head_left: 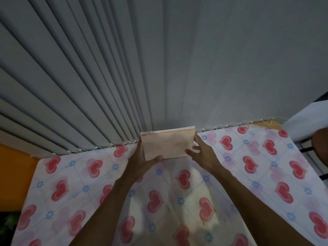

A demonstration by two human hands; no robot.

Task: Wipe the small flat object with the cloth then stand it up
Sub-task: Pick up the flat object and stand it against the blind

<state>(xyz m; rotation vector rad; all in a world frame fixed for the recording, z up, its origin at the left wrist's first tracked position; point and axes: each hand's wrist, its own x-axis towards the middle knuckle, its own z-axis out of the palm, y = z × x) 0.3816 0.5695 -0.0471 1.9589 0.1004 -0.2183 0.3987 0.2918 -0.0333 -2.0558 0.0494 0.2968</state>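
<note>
A small pale orange desk calendar (167, 143) with white spiral rings along its top edge stands upright at the far edge of the table, close to the blinds. My left hand (142, 161) grips its left side, thumb across the lower front. My right hand (202, 153) touches its right edge with the fingers spread. No cloth for wiping is in view.
The table carries a white cover with red hearts and blue flowers (257, 174). Grey vertical blinds (88, 86) hang right behind the calendar. An orange surface (16, 174) shows at the left. A white object (308, 119) and a person's dark limb (321, 144) are at the right edge.
</note>
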